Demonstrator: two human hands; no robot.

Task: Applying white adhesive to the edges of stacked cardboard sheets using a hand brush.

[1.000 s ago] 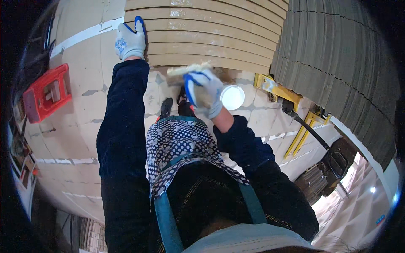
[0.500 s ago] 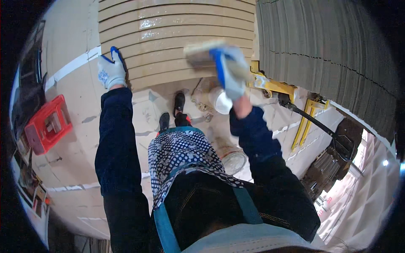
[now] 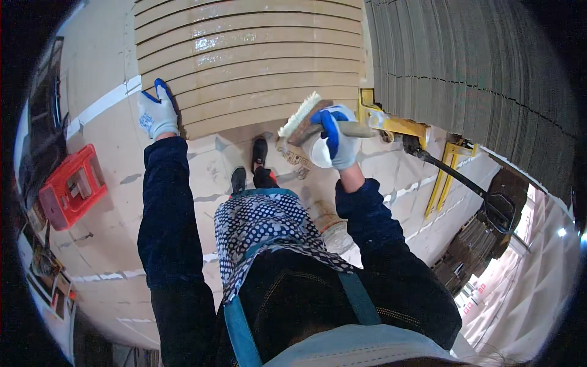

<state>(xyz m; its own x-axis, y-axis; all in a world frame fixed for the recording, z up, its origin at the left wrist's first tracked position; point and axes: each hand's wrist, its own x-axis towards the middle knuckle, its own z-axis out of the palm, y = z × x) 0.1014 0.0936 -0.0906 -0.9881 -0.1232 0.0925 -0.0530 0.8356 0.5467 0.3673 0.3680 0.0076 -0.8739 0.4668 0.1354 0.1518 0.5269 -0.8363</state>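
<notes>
Overlapping tan cardboard sheets point(image 3: 257, 73) lie in a stepped row ahead of me, with a wet shine near the upper middle. My left hand point(image 3: 159, 115), in a white glove with blue fingertips, rests against their left edge near the front corner, its fingers stretched out. In my right hand point(image 3: 340, 137), gloved the same way, is a wide brush point(image 3: 302, 121) with pale bristles and a wooden handle. The fingers wrap round it, and it is just off the near right edge of the sheets, bristles toward the upper left. Below that hand, a white bucket point(image 3: 319, 153) is partly hidden.
Grey-brown stacked cardboard point(image 3: 465, 67) rises at the right beside a yellow pallet jack point(image 3: 400, 125) with a black handle. A red plastic stool point(image 3: 73, 186) stands at the left. Another bucket point(image 3: 339, 238) sits on the floor by my apron point(image 3: 269, 223).
My right hand has drawn the brush down, off the sheets, and turned it so the bristles show. The left hand stays at the sheets' edge.
</notes>
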